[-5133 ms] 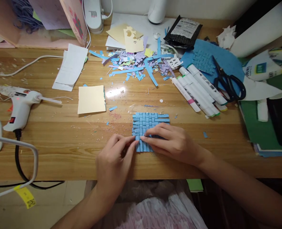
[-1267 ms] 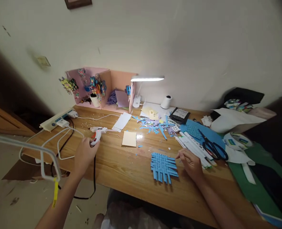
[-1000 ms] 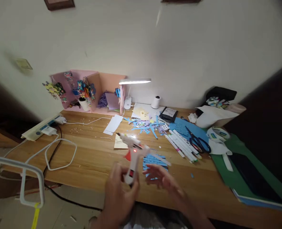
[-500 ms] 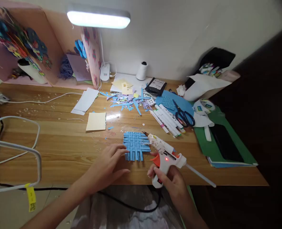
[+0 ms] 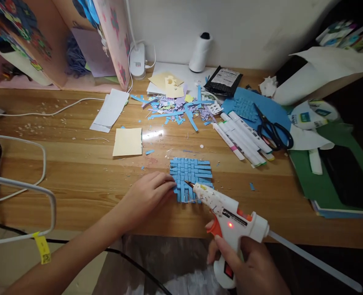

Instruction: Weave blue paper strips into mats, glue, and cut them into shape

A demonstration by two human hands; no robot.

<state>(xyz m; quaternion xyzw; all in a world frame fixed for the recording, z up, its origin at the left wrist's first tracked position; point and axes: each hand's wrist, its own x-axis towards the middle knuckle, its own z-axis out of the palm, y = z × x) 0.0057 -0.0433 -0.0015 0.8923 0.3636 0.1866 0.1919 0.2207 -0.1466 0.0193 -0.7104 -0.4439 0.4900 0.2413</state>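
A small mat of woven blue paper strips (image 5: 187,172) lies flat on the wooden desk, its strip ends loose around the edges. My left hand (image 5: 149,196) is at the mat's left edge, fingers closed together on it; the thumb's tip is partly hidden. In my right hand (image 5: 246,262) is a white hot glue gun (image 5: 227,217) with an orange trigger and a lit red light. Its nozzle points left, over the mat's lower middle. A long clear glue stick (image 5: 313,260) sticks out of the gun's back.
Paper scraps (image 5: 175,108), several white markers (image 5: 243,139), black scissors (image 5: 273,129) and a thread cone (image 5: 200,53) lie beyond the mat. A yellow paper square (image 5: 128,142) is to the left. At the right, a dark phone (image 5: 347,174) rests on green sheets (image 5: 310,184).
The view has moved closer and tilted down. My left fingers have come together at the mat's left edge. The glue gun's nozzle has moved from the mat's upper right to its lower middle.
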